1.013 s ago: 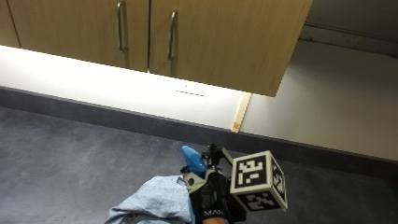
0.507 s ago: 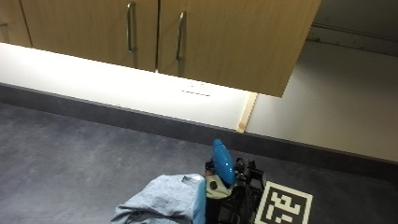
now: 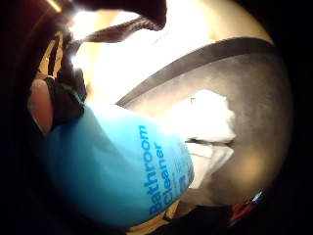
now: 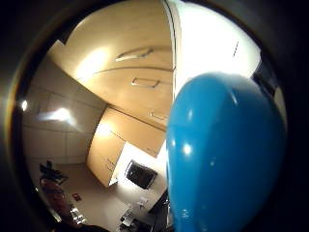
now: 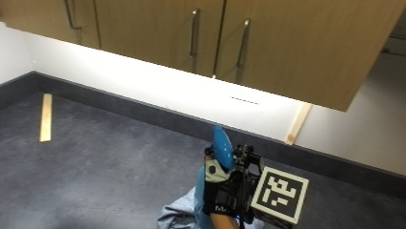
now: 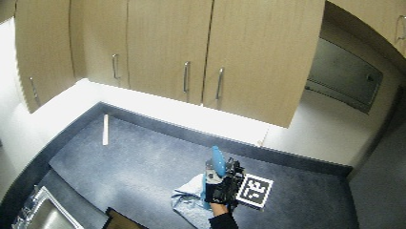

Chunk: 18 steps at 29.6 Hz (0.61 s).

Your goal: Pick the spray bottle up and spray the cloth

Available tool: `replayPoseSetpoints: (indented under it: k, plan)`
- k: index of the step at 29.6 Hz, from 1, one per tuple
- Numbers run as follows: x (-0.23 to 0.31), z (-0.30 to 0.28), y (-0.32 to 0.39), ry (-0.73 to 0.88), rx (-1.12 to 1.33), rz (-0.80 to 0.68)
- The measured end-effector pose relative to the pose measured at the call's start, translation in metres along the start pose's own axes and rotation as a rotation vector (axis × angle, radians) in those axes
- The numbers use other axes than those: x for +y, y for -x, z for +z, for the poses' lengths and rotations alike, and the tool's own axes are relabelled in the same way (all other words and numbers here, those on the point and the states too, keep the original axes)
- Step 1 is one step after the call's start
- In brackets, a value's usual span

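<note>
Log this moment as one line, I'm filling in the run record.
phase: bottle lifted | hand: grips spray bottle | cloth: on grey counter under the bottle | spraying: cannot tell

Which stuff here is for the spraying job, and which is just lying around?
For the job:
spray bottle, held in the gloved right hand
cloth on the worktop

Just lying about:
wooden strip on the worktop
sink in the corner

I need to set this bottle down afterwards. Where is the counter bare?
Bare grey counter lies between the pale wooden strip and the light blue cloth. It is crowded where the gloved right hand holds the blue spray bottle over that cloth.
</note>
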<state>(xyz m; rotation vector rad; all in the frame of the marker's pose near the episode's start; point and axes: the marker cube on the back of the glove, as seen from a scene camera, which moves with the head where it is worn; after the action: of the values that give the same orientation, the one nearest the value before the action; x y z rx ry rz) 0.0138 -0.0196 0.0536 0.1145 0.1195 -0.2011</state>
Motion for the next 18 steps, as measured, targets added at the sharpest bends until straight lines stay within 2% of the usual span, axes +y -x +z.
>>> replayPoseSetpoints:
  k: [11, 18]
  plan:
    - [-0.025, 0.042, 0.032, 0.022, -0.025, -0.075]
    - [-0.020, 0.032, -0.028, 0.018, 0.020, -0.027]
